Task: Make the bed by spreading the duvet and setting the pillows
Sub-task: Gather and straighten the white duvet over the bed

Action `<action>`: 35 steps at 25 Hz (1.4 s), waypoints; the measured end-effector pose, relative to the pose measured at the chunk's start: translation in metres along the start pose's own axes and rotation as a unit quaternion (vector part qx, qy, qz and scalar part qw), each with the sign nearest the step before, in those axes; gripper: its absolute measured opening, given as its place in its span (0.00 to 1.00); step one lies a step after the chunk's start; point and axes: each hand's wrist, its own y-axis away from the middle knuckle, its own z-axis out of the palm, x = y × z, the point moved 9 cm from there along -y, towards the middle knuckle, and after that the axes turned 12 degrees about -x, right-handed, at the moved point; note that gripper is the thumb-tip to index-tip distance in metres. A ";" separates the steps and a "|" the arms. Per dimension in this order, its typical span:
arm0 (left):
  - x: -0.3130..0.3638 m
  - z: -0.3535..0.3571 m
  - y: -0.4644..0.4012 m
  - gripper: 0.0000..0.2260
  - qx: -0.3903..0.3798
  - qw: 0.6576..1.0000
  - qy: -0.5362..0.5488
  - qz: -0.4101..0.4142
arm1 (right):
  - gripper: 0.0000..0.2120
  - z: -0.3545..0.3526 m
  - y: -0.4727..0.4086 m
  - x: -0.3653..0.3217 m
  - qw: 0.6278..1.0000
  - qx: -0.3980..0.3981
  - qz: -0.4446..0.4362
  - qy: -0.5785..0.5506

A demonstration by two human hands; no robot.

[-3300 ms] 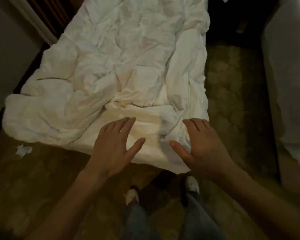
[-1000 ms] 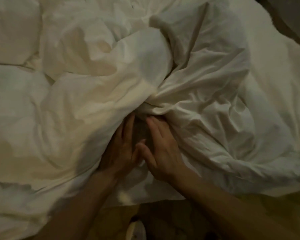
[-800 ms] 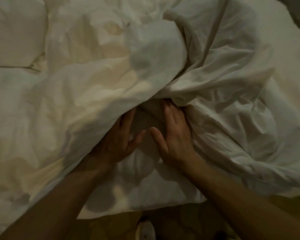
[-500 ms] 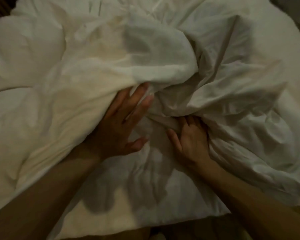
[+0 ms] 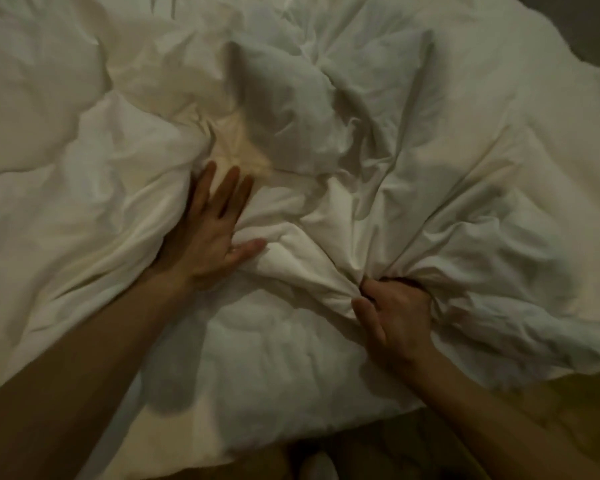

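Both hands sit on the white duvet: the left hand presses flat with fingers spread, while the right hand grips a bunched fold. Rumpled cloth spreads beyond and beside them; dim floor shows nearer, beside the right wrist.

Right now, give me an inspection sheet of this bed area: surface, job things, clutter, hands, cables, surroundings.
Surface: bed hidden under white bedding; mattress not visible.
Job things: duvet rumpled, deep folds across the middle, not yet spread; no pillow clearly seen.
Clutter: nothing seen.
Hands: left hand flat on the duvet, fingers straight; right hand grips a bunched fold near the duvet's near edge.
Cables: nothing seen.
Surroundings: dim floor below the near edge; pale shoe tip at the bottom.
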 end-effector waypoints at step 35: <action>0.098 -0.029 0.245 0.29 0.121 0.973 0.150 -0.124 | 0.34 -0.016 0.101 -0.114 0.970 -0.139 -0.113 -0.161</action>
